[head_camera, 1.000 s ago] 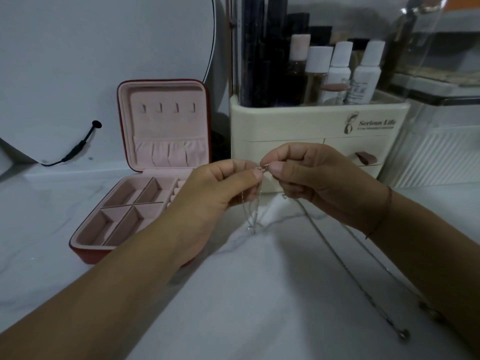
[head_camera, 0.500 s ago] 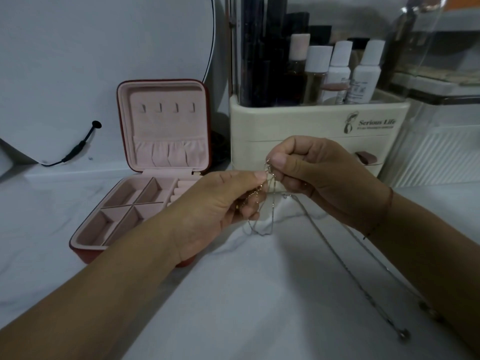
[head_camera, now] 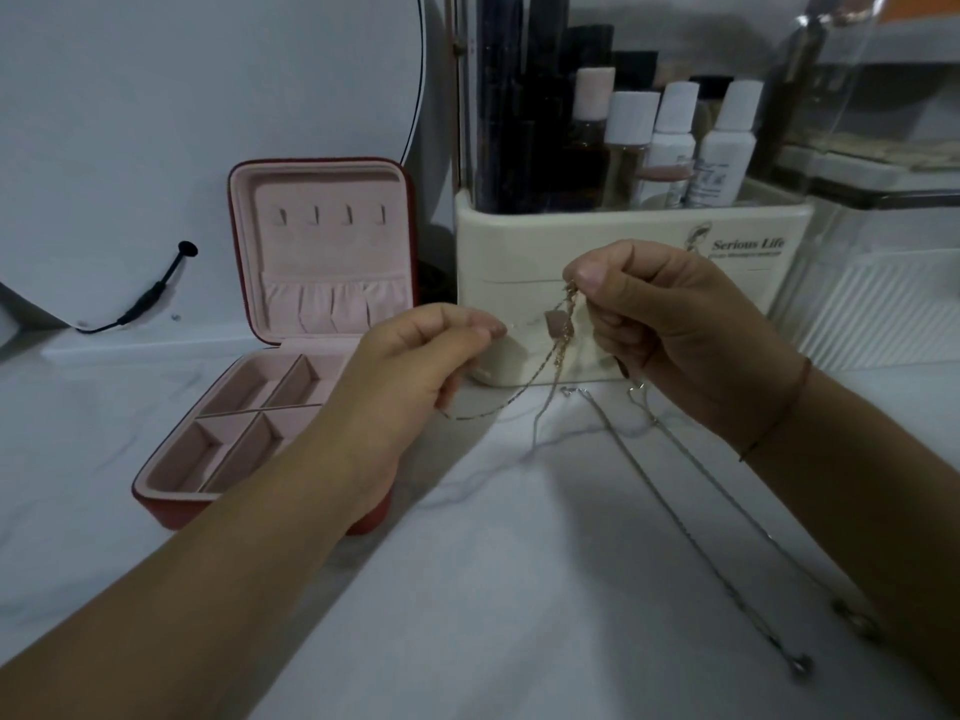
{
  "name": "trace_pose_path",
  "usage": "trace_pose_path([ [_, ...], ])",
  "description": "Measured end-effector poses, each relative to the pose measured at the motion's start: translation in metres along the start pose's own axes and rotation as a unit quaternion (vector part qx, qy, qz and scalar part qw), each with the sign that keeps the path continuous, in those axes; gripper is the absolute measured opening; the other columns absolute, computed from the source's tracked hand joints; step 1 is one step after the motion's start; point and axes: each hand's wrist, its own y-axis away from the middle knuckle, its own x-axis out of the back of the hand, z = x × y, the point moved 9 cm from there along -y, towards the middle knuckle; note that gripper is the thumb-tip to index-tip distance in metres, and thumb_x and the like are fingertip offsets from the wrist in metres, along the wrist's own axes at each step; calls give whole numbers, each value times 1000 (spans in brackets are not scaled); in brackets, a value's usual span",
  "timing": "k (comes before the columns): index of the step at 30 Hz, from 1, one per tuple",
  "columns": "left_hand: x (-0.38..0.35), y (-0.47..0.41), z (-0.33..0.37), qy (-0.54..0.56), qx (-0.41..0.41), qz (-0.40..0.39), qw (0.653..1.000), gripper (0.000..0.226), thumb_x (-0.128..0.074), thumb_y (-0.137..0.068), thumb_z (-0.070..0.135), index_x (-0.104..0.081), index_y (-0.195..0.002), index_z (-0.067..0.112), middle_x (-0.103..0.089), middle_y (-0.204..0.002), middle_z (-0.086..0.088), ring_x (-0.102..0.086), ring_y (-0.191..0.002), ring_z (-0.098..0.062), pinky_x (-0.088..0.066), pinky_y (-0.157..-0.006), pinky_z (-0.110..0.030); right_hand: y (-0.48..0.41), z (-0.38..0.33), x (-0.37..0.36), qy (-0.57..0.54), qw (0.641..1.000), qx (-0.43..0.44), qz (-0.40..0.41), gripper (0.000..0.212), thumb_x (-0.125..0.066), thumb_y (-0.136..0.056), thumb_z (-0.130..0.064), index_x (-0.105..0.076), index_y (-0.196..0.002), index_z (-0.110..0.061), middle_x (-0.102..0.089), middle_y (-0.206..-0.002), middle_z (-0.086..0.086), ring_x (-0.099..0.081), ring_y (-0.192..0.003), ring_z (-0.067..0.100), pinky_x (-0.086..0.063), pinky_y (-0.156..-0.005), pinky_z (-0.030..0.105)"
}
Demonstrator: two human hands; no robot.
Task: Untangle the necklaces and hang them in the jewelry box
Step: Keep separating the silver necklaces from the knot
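Pinching grip of left hand (head_camera: 410,387) and right hand (head_camera: 675,335) holds thin metal necklaces (head_camera: 560,353).

Thin tangled necklaces (head_camera: 560,356) aloft; red, pink-lined jewelry box (head_camera: 244,402) open at left, lid (head_camera: 327,314) upright, 4 hooks (head_camera: 332,214) inside.

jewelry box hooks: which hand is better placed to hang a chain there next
Left, probably. The left hand pinches a chain right beside the open jewelry box; the right hand holds the tangle farther off.
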Motion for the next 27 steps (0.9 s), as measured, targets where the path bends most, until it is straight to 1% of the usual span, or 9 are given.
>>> trace_pose_path([
  [3,-7,7,6,-38,-26,-15,999,15,-63,-86,19,-74,-95,24,-73,-91,11,-65,-85,-3,-47,-81,-16,2,0,-8,15,1000,2,-26,7,-71,-77,-15,-67,-73,-11,-46,-55,5,-30,-48,9,-22,-50,23],
  [5,-12,9,9,-28,-31,-33,999,20,-67,-79,27,-74,-98,23,-74,-99,7,-66,-98,-8,-49,-92,-23,4,2,-15,23,999,-1,-47,14,-80,-70,-20,-69,-73,-12,-47,-67,18,-30,-50,11,-24,-49,22],
  [7,-15,10,11,-10,-37,-39,999,27,-68,-73,32,-74,-97,21,-74,-96,3,-67,-97,-11,-51,-91,-24,6,4,-20,29,998,-3,-62,17,-79,-65,-25,-72,-74,-13,-43,-70,20,-28,-51,13,-24,-48,22],
  [10,-15,10,10,18,-41,-29,999,28,-72,-66,30,-75,-90,17,-75,-87,-3,-69,-85,-13,-54,-81,-20,6,9,-28,39,996,-2,-84,2,-74,-76,-16,-73,-74,-15,-44,-68,22,-27,-49,12,-22,-47,23],
  [14,-16,10,10,20,-50,-25,998,22,-72,-66,26,-74,-85,15,-75,-81,-2,-68,-77,-8,-51,-72,-15,6,12,-30,40,995,-4,-96,7,-67,-78,-16,-73,-74,-15,-52,-68,20,-30,-47,10,-26,-45,20],
  [18,-17,11,11,40,-48,-25,998,25,-70,-68,25,-74,-89,12,-75,-81,-1,-69,-77,-6,-50,-72,-13,6,12,-28,38,995,-5,-94,6,-67,-77,-16,-73,-75,-16,-49,-67,19,-29,-48,11,-26,-46,21],
  [23,-14,9,8,31,-37,-18,999,19,-70,-76,16,-74,-94,10,-75,-85,-2,-70,-80,-8,-51,-75,-13,6,15,-27,36,995,-25,-88,8,-66,-77,-16,-69,-82,-11,-51,-52,-2,-29,-47,9,-25,-47,20],
  [25,-12,8,7,28,-36,-16,999,18,-70,-77,13,-73,-94,8,-75,-85,-4,-70,-81,-10,-52,-75,-14,5,15,-26,36,995,-30,-88,9,-66,-77,-15,-68,-85,-11,-49,-51,-5,-29,-48,9,-24,-48,21],
  [27,-12,7,7,27,-33,-18,999,24,-71,-71,20,-73,-92,8,-75,-85,-5,-70,-80,-12,-54,-76,-17,5,14,-25,33,995,-31,-87,10,-66,-76,-14,-69,-86,-11,-46,-52,-4,-28,-49,10,-26,-48,20],
])
